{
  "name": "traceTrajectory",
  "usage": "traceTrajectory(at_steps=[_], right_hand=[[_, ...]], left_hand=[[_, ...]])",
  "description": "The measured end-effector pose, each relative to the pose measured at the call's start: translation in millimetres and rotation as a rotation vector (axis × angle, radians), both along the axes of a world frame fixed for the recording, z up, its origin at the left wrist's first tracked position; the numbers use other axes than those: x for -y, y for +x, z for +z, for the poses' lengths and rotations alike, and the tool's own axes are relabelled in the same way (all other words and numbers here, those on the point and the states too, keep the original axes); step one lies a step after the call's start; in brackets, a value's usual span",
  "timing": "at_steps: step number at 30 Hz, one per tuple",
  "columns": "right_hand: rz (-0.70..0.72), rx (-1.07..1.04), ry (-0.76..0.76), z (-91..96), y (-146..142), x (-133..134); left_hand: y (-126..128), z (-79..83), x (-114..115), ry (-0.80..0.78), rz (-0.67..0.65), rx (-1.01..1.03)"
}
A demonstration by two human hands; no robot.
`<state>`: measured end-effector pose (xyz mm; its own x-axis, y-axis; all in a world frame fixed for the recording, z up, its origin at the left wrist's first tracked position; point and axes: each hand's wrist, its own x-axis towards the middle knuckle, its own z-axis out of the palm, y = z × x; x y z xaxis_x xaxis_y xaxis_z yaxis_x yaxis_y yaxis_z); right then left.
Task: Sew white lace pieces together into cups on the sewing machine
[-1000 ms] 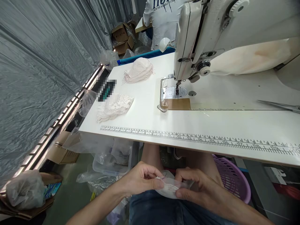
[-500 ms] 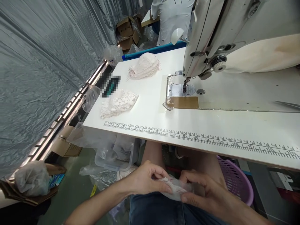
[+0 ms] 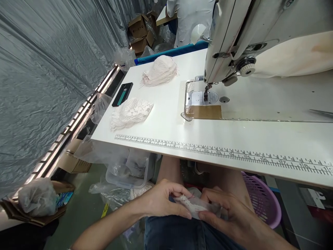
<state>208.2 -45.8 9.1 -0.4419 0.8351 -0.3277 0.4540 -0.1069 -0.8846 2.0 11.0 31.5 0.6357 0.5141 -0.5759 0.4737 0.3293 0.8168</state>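
Observation:
Over my lap, below the table edge, a small white lace-edged piece of sheer fabric [image 3: 194,206] is stretched between both hands. My left hand [image 3: 166,201] pinches its left end between thumb and fingers. On the other side my right hand [image 3: 223,208] grips it, thumb in front and fingers behind. Part of the fabric is hidden by the fingers. On the table above lie a stack of white lace pieces [image 3: 132,113] and a pile of pale pink cup-shaped pieces [image 3: 161,71].
A sewing machine [image 3: 229,52] stands on the white table [image 3: 166,118], its needle over the metal plate. A phone [image 3: 122,94] lies at the left, scissors [image 3: 321,112] at the right. Below are a clear plastic bin [image 3: 148,173] and a purple basket [image 3: 262,199]. A person [image 3: 192,21] sits beyond.
My fingers have shifted slightly on the fabric, which is now bunched a little differently between them. The view has moved a little; the things on the table stay where they were.

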Motion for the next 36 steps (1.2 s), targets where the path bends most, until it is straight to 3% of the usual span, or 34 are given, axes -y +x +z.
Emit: traceTrajectory(at_steps=[5, 11, 21, 36], right_hand=[[0.007, 0.022, -0.042, 3.5, 1, -1], [0.018, -0.11, -0.094, 2.2, 9, -1], [0.028, -0.242, -0.052, 1.6, 21, 1], [-0.019, -0.104, -0.119, -0.5, 13, 2]], left_hand=[[4, -4.8, 1, -0.069, 0.072, -0.027], [2, -6.1, -1, -0.161, 0.086, 0.003], [4, -3.9, -2, -0.206, 0.089, -0.057], [12, -4.3, 0, -0.166, 0.066, -0.057]])
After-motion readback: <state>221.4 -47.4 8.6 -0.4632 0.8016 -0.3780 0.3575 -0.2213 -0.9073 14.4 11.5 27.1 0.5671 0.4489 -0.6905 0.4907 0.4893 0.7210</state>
